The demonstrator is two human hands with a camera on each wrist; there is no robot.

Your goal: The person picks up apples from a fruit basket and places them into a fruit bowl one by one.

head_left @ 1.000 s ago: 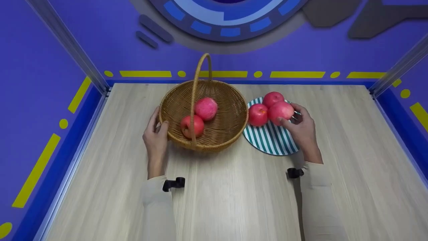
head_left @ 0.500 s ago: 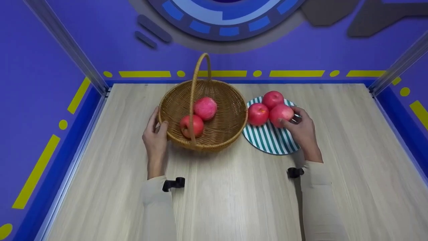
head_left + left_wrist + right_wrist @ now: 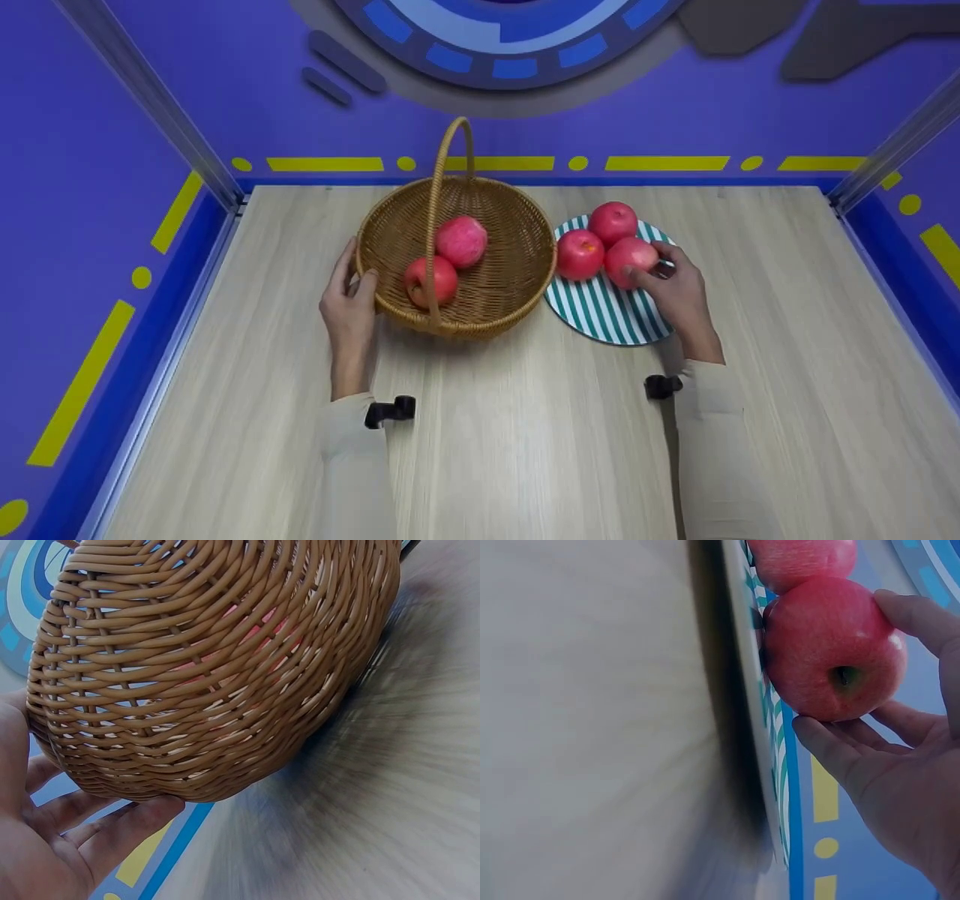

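Note:
My left hand point(image 3: 350, 322) grips the left rim of a wicker basket point(image 3: 514, 262), thumb over the rim and fingers outside. In the left wrist view, fingers support the basket's woven side point(image 3: 187, 705). Inside lie two apples, one pink point(image 3: 461, 241) and one redder point(image 3: 432, 282), partly behind the handle. My right hand point(image 3: 681, 300) holds a red apple point(image 3: 832, 649) between thumb and fingers, at the surface of a green-and-white striped plate point(image 3: 611, 322). Two more apples, one at the back point(image 3: 613, 222) and one at left point(image 3: 580, 255), sit on the plate against it.
The basket's tall arched handle point(image 3: 436, 195) rises above its bowl. Basket and plate stand side by side near the back of a pale wooden table point(image 3: 517, 442). Blue panels point(image 3: 247, 112) enclose the back and both sides.
The apple in my right hand has come down slightly toward the plate, with the hand lowering too. My left hand and the basket stay where they were.

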